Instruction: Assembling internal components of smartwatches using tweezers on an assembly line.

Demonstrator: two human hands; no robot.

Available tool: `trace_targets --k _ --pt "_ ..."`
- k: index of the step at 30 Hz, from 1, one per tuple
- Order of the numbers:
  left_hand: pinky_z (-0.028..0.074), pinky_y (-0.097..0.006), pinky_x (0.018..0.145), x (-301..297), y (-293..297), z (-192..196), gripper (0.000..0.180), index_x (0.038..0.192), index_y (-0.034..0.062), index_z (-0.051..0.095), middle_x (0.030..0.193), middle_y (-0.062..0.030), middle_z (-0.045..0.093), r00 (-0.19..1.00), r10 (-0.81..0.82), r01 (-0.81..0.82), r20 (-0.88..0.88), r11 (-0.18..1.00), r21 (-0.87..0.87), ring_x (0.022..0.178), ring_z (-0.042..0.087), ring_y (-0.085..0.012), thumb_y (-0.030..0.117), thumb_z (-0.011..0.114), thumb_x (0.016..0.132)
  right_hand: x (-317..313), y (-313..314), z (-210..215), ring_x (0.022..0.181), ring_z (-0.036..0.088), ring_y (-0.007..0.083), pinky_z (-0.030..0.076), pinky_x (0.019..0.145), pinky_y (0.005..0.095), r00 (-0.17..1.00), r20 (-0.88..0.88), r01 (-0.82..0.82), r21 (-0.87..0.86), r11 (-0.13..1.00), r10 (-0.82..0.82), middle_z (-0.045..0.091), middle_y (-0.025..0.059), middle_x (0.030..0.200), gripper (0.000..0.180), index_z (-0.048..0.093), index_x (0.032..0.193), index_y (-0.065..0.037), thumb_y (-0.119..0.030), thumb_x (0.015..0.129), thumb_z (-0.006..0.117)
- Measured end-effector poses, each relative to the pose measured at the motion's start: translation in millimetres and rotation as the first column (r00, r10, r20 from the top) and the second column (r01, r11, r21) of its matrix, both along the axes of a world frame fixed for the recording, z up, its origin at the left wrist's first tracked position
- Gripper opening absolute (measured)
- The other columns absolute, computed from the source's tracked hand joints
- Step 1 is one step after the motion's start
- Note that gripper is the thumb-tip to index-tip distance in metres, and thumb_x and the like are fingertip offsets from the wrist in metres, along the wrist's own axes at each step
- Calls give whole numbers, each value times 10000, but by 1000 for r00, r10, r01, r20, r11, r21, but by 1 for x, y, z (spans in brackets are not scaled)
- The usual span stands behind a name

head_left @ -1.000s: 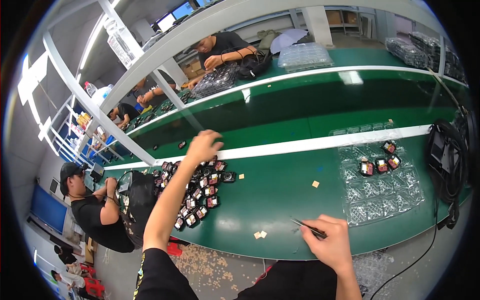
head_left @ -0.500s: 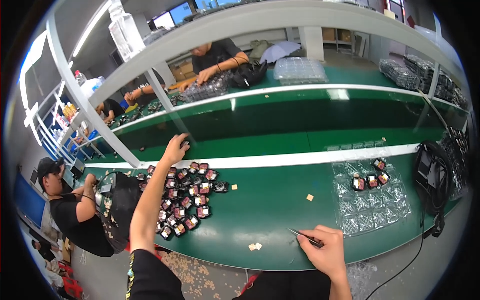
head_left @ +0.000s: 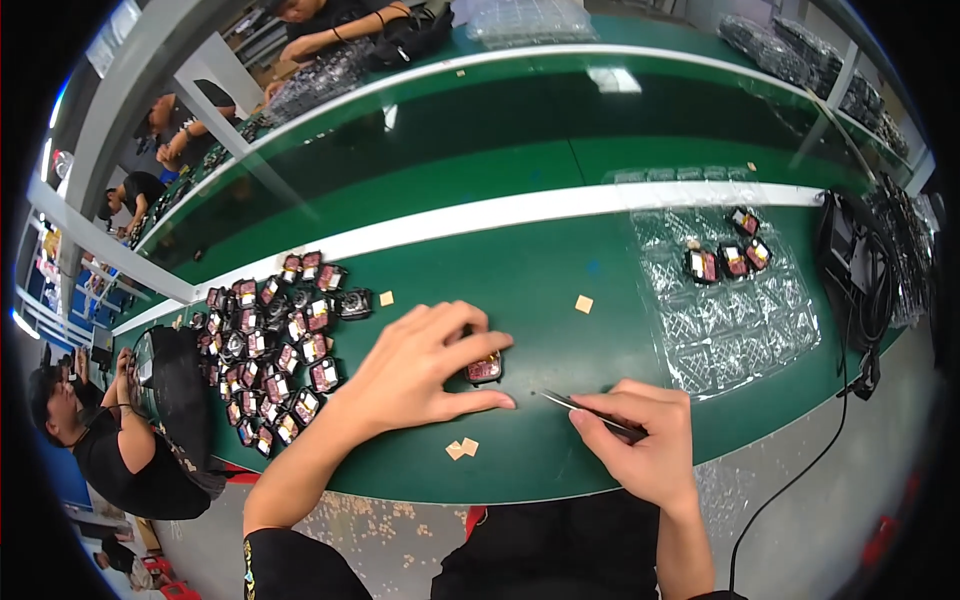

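Observation:
In the middle of the green table lies a small black module (head_left: 485, 369) with a reddish-purple face. My left hand (head_left: 425, 365) arches around it, thumb and fingers apart; a finger overlaps its upper edge, and the thumb lies just below it. Thin metal tweezers (head_left: 590, 408) are pinched in my right hand (head_left: 645, 430), their tip pointing left toward the module. Two small tan square pieces (head_left: 462, 449) lie near the front edge. Single tan squares lie farther back, one (head_left: 584, 304) above the tweezers and another (head_left: 387, 298) by the pile.
Many similar modules (head_left: 268, 375) are heaped at left. A clear plastic tray (head_left: 700, 340) at right holds several more in its far pockets. Beyond it sit a black device and coiled cable (head_left: 855, 270). A white rail (head_left: 430, 233) crosses behind. Co-workers sit left and across.
My left hand has come back from the rail behind the pile to mid-table, where a module now lies between its fingers. My right hand still holds the tweezers. The view has tilted downward.

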State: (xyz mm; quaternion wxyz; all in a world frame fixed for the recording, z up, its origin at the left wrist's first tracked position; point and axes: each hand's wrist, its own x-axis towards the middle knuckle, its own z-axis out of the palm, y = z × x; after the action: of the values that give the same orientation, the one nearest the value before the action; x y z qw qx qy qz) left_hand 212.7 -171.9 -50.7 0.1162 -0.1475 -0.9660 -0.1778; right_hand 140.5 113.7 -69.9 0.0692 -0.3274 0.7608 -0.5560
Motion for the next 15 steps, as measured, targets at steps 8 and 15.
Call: trace_targets --k 8,15 --pt "531 -380 875 10 -30 -6 633 1351 97 785 1140 -61 655 972 -49 -14 228 964 265 1027 644 -263 239 998 772 3 -1 1 511 531 56 354 477 257 999 23 31 18 999 -31 666 38 678 165 862 1035 19 21 871 856" --pt "456 -335 806 14 -3 -9 592 1287 96 808 1059 -20 750 971 -148 64 190 918 391 857 629 -198 275 998 756 -4 4 2 550 518 23 320 501 232 966 256 -28 -25 999 33 673 25 702 170 866 1043 24 29 873 866"
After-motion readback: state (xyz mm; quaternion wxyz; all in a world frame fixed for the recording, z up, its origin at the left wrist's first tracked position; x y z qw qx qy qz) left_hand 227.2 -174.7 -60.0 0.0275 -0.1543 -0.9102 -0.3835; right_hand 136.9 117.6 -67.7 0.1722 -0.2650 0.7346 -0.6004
